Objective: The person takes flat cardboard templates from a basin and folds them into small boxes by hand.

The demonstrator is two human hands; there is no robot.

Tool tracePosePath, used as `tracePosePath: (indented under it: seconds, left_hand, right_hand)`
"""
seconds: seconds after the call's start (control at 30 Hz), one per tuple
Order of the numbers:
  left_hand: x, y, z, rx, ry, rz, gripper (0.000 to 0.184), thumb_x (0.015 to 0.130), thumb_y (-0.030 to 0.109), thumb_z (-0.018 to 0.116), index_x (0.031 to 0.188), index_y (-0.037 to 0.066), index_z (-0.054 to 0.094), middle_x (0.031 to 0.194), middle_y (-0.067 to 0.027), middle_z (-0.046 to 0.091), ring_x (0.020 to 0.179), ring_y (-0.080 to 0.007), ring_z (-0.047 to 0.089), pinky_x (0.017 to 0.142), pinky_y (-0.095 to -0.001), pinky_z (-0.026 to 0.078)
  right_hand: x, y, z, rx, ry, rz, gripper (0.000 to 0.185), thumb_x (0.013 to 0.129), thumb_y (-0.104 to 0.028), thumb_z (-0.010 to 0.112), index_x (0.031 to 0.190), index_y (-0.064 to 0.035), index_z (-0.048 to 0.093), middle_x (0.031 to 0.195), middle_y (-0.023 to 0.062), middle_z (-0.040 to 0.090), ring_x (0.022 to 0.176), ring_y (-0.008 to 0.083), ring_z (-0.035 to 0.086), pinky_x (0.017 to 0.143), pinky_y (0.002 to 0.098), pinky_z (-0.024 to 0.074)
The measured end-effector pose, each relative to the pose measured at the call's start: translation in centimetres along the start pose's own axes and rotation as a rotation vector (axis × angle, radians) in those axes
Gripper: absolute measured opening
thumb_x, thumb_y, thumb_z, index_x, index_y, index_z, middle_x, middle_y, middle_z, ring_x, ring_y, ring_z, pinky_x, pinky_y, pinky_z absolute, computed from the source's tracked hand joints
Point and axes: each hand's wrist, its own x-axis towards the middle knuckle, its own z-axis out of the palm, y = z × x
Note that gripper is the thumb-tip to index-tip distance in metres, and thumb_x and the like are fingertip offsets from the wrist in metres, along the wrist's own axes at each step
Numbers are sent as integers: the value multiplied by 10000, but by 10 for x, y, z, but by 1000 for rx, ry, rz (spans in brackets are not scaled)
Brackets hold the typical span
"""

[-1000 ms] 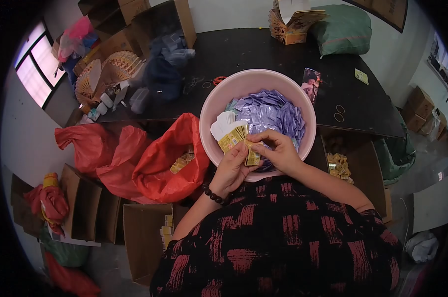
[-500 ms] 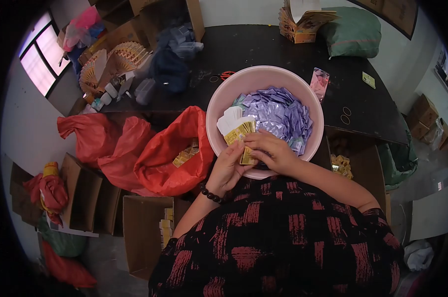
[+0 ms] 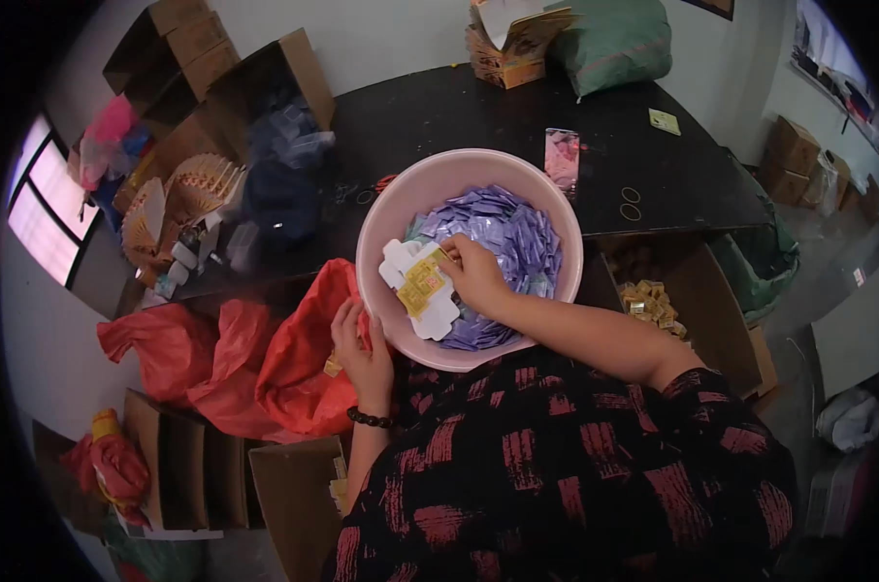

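A pink basin (image 3: 372, 252) holds many purple packets (image 3: 527, 236). At its left inside, flat yellow and white cartons (image 3: 421, 283) lie in a stack over the packets. My right hand (image 3: 475, 275) reaches into the basin, its fingers closed on the right edge of the yellow and white cartons. Outside the basin's left rim, my left hand (image 3: 363, 354) is raised with its fingers apart and nothing in them. Behind it is an open red bag (image 3: 304, 373), with a bit of yellow box showing inside.
The black table (image 3: 410, 112) bears a pink card (image 3: 562, 160), two rubber bands (image 3: 631, 204), a green sack (image 3: 614, 44) and paper fans (image 3: 202, 189). An open carton (image 3: 726, 320) with small yellow boxes (image 3: 653, 306) sits at the right. More red bags stand left.
My left hand has let go of the cartons and moved left, out of the basin. The cartons now lie flat in the basin under my right hand. The camera view has shifted.
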Motion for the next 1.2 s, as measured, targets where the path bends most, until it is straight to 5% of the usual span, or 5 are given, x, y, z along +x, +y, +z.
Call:
tracePosePath:
  seconds: [0.1,0.3,0.5,0.93,1.2]
  left_hand:
    - [8,29,21,-383,-76,-139,323,942,150,519,1206,-36,528,1155,-129,582,995,-162,568,814,-248,460]
    - [16,36,44,-924,-190,-415,337,953,78,477,1250,-81,474,1092,-128,611,959,-144,593,834,-257,481]
    - [12,59,43,-933,-279,-435,419,950,85,491,1329,-66,393,1183,-108,564,1024,-117,554,871,-236,451]
    - [11,72,29,-883,-361,-194,440,901,30,560,1315,-24,421,1212,-110,534,1095,-153,533,912,-253,431]
    - [16,74,15,-782,-497,-82,370,874,-9,575,1232,-26,484,1144,-105,570,1009,-173,596,869,-268,469]
  right_hand:
    - [-9,-25,-11,315,29,-4,135,869,-57,596,983,8,568,830,85,637,752,121,609,654,247,485]
    - [-34,-66,-41,589,-313,208,157,898,-115,597,988,14,587,856,16,619,800,68,582,690,214,490]
    - [-33,-50,-60,983,-500,344,273,851,-78,651,1089,9,549,1020,51,602,930,121,594,842,250,490]
    - [-36,-51,-60,427,-299,-182,484,806,-35,677,1248,-42,480,1202,97,512,1096,198,557,937,329,461]
    - [-30,-59,-72,458,-491,-249,350,795,-95,691,1120,-54,568,1089,61,517,970,157,554,793,277,484]
